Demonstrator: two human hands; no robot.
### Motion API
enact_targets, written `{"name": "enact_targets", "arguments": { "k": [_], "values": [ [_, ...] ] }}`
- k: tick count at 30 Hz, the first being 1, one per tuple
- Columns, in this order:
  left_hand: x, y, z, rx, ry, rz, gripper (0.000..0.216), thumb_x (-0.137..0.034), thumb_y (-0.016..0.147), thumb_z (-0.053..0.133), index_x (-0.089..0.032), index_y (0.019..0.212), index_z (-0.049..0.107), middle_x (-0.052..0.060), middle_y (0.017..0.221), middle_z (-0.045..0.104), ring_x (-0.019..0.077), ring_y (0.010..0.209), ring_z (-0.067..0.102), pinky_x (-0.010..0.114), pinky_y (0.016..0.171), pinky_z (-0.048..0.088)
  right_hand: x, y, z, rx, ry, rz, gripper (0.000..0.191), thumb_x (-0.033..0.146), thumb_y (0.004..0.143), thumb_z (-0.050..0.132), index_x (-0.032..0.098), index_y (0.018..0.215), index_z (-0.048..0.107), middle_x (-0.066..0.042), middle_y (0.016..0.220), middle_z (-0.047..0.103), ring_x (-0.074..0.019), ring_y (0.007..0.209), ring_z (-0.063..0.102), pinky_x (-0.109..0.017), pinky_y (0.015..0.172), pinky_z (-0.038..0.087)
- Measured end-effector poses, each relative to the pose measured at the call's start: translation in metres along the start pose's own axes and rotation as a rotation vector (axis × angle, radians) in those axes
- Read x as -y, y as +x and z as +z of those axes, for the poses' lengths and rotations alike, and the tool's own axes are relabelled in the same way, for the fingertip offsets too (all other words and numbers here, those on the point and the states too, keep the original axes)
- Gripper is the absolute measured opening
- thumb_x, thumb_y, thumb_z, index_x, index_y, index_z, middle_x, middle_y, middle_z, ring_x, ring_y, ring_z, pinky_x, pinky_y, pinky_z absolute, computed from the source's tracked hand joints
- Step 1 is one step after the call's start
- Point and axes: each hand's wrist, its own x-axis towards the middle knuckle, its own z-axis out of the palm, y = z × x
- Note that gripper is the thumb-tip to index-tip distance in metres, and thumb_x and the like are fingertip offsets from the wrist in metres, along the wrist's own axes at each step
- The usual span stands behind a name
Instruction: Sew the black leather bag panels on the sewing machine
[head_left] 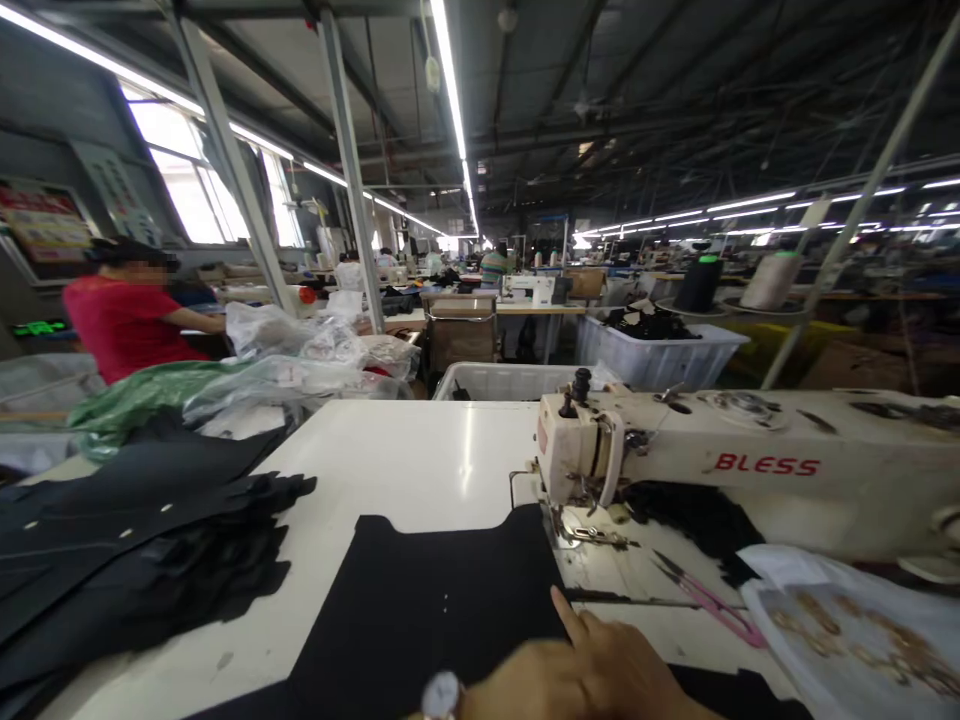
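Observation:
A black cut panel (427, 610), with a notched far edge and small pale dots, lies flat on the white sewing table (397, 450). My right hand (619, 670) is at the panel's right edge, its index finger stretched along that edge; its other fingers are not clear. My left hand (514, 680), with a watch (442, 693) at the wrist, reaches in from the bottom and overlaps my right hand. Its fingers are hidden and blurred. The sewing machine (577, 450) stands just beyond the panel's right corner, beside its presser-foot area.
Stacked black pieces (150, 550) lie at left. Pink-handled snips (712, 600) and a lined tray of gold-coloured metal rings (862, 640) are at right. Plastic bags (300, 350) and a person in red (131, 315) are farther left. Crates (667, 350) stand behind the table.

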Motion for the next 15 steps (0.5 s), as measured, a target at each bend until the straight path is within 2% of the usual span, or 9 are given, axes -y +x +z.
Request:
{"name": "enact_targets", "arguments": {
  "k": [1, 3, 5, 8, 15],
  "values": [
    [0.011, -0.001, -0.005, -0.019, 0.023, -0.060, 0.031, -0.030, 0.087, 0.032, -0.022, 0.113, 0.048, 0.011, 0.107, 0.055, 0.0214, 0.101, 0.050, 0.039, 0.083, 0.046, 0.000, -0.004, -0.001, 0.019, -0.020, 0.031, 0.032, 0.016, 0.077, 0.046, 0.011, 0.108, 0.056, -0.005, 0.062, 0.065, -0.0194, 0.044, 0.059, -0.025, 0.038, 0.041],
    [0.035, -0.002, -0.014, -0.058, 0.134, -0.288, 0.037, -0.028, 0.086, 0.034, -0.016, 0.120, 0.041, 0.014, 0.123, 0.045, 0.0254, 0.115, 0.039, 0.046, 0.093, 0.037, 0.001, -0.007, -0.004, 0.061, -0.043, 0.118, 0.033, 0.015, 0.078, 0.046, 0.010, 0.110, 0.054, -0.006, 0.065, 0.065, -0.0196, 0.048, 0.061, -0.026, 0.042, 0.045],
    [0.055, 0.000, -0.018, 0.013, 0.197, -0.384, 0.045, -0.033, 0.085, 0.038, -0.015, 0.126, 0.034, 0.014, 0.133, 0.032, 0.0272, 0.123, 0.028, 0.050, 0.098, 0.028, 0.003, -0.007, -0.010, 0.104, -0.035, 0.189, 0.036, 0.017, 0.079, 0.048, 0.007, 0.112, 0.052, -0.008, 0.067, 0.066, -0.0205, 0.051, 0.062, -0.028, 0.045, 0.048],
    [0.069, 0.002, -0.016, 0.119, 0.198, -0.340, 0.050, -0.038, 0.084, 0.037, -0.019, 0.130, 0.027, 0.009, 0.136, 0.027, 0.0244, 0.126, 0.022, 0.049, 0.101, 0.024, 0.005, -0.005, -0.018, 0.162, 0.010, 0.250, 0.037, 0.019, 0.079, 0.048, 0.007, 0.115, 0.051, -0.008, 0.070, 0.066, -0.0211, 0.056, 0.063, -0.029, 0.048, 0.050],
    [0.063, 0.001, -0.008, 0.099, 0.223, -0.345, 0.050, -0.039, 0.086, 0.034, -0.024, 0.132, 0.021, 0.006, 0.139, 0.020, 0.0232, 0.126, 0.019, 0.048, 0.100, 0.025, 0.007, -0.013, -0.024, 0.193, 0.076, 0.249, 0.039, 0.021, 0.079, 0.049, 0.012, 0.116, 0.050, -0.008, 0.074, 0.066, -0.0212, 0.057, 0.063, -0.029, 0.050, 0.049]
  ]
}}
